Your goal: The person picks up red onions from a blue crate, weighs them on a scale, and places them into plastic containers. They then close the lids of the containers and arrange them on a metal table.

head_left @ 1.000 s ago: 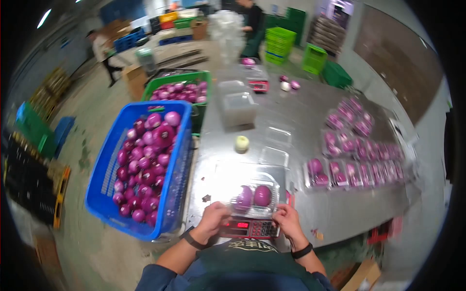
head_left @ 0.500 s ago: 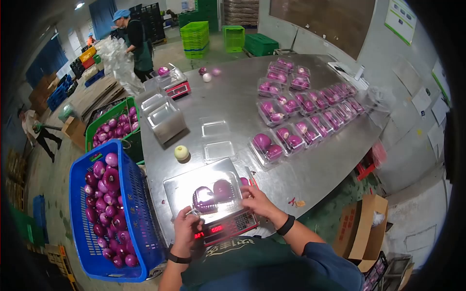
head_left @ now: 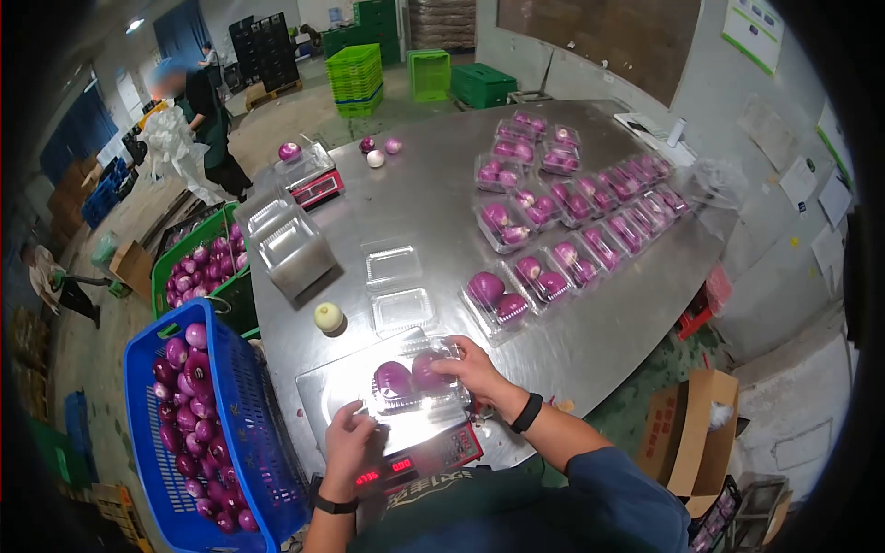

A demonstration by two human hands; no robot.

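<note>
A clear plastic clamshell box point(head_left: 406, 405) with two purple onions point(head_left: 394, 379) inside is over the steel pan of a red digital scale point(head_left: 313, 392). My right hand point(head_left: 479, 376) grips the box's right side, thumb over the lid near one onion. At the front left corner, the curled fingers of my left hand point(head_left: 350, 441) pinch the box edge. Glare on the plastic hides whether the box rests on the pan or is slightly raised. Two flat, clear plastic trays or lids point(head_left: 401, 311) lie just beyond the scale, beside a peeled pale onion point(head_left: 328, 318).
Filled onion boxes point(head_left: 564, 263) stand in rows on the right of the steel table point(head_left: 406, 194). Stacked empty boxes point(head_left: 286, 244) and a second red scale point(head_left: 318, 187) are at left. A blue basket point(head_left: 247, 405) of onions adjoins the table. A person point(head_left: 207, 124) stands beyond.
My right hand has moved from beside the box onto its right edge, thumb over the lid. The box has shifted slightly and its onions sit more to the right. The view has turned a little.
</note>
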